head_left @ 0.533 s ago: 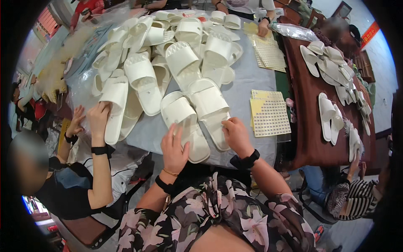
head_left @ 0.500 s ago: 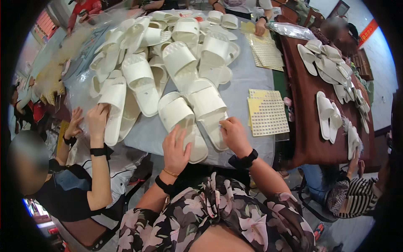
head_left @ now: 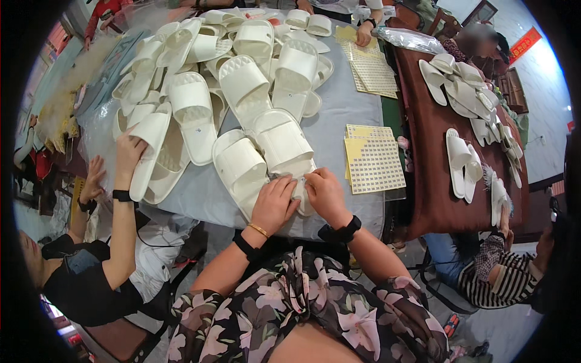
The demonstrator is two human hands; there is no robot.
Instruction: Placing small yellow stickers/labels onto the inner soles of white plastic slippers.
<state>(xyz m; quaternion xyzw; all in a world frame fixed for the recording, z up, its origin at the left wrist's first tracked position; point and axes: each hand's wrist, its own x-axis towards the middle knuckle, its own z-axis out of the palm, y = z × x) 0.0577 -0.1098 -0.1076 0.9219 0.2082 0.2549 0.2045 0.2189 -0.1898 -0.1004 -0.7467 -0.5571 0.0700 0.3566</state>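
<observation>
Two white slippers lie side by side in front of me, toes pointing away: a left slipper (head_left: 241, 162) and a right slipper (head_left: 283, 142) with a broad strap. My left hand (head_left: 273, 204) rests across the right slipper's insole, fingers stretched out and lying close together. At that slipper's right edge, my right hand (head_left: 327, 192) is closed, thumb and fingertips pinched low over the insole. Anything small between those fingertips is hidden. Both hands nearly meet over the heel part.
A heap of white slippers (head_left: 245, 85) covers the table beyond. Yellow sticker sheets (head_left: 374, 163) lie to the right. A co-worker's hand (head_left: 128, 154) holds a slipper at left. More slippers (head_left: 460, 162) lie on a brown-covered table at right.
My left hand has moved from the left slipper onto the right one. My right hand has shifted inward over the insole. The view has turned, so the table sits further left.
</observation>
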